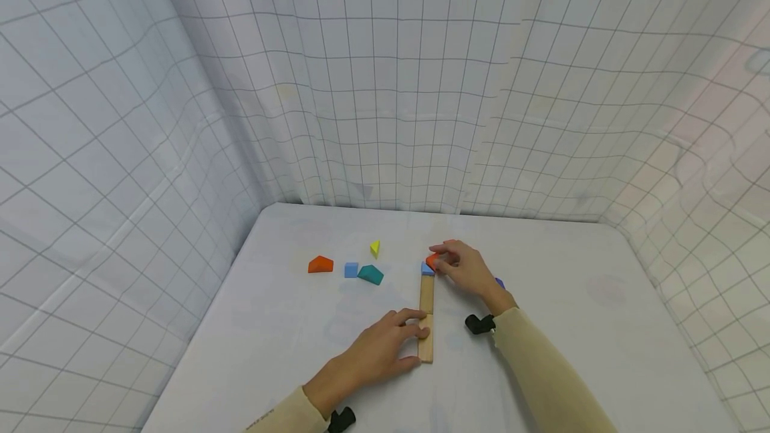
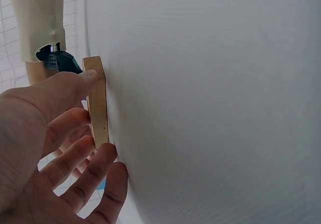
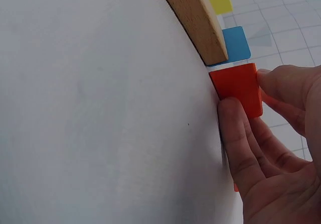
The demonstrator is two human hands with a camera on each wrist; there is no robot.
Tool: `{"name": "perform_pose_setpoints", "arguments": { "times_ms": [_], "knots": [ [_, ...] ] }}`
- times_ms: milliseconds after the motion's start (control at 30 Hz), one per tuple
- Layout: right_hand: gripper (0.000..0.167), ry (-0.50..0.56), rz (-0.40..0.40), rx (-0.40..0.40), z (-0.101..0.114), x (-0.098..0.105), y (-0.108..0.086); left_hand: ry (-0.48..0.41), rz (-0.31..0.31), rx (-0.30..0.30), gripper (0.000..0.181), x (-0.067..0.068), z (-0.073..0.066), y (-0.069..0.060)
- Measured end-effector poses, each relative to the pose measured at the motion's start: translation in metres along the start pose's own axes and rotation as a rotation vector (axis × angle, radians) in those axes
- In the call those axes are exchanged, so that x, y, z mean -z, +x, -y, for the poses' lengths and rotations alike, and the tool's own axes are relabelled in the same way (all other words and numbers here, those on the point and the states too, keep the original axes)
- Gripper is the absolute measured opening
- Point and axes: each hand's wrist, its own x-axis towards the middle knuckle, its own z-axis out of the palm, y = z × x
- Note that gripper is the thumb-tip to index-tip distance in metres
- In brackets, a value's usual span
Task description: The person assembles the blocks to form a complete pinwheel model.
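Observation:
Two wooden strips point(image 1: 426, 295) lie end to end in a line, with a blue triangular block point(image 1: 427, 269) at the far end. My left hand point(image 1: 377, 351) rests on the nearer strip; in the left wrist view its thumb and fingertips touch the wood point(image 2: 98, 108). Between the thumb and fingers of my right hand point(image 1: 472, 274) is a red-orange block point(image 3: 237, 89), pinched beside the blue block point(image 3: 236, 45) and close to the end of the wood point(image 3: 198, 25).
Left of the strips lie an orange block point(image 1: 321, 264), a light blue block point(image 1: 351, 270), a teal block point(image 1: 370, 274) and a yellow triangle point(image 1: 375, 248). A dark blue piece point(image 1: 500, 282) shows partly behind my right wrist. Gridded white curtains point(image 1: 373, 85) surround the table point(image 1: 271, 326).

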Motion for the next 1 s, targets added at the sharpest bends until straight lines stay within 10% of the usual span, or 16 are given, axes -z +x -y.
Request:
{"name": "perform_pose_setpoints", "arguments": {
  "times_ms": [400, 1000],
  "knots": [
    [0.029, -0.057, -0.187, 0.141, -0.023, -0.003, 0.002, -0.008, -0.005, -0.008, 0.046, 0.002, -0.002, -0.001],
    [0.024, -0.078, -0.068, -0.135, 0.004, 0.004, -0.007, -0.005, 0.001, 0.004, 0.047, 0.005, -0.004, -0.002]
  ]
}}
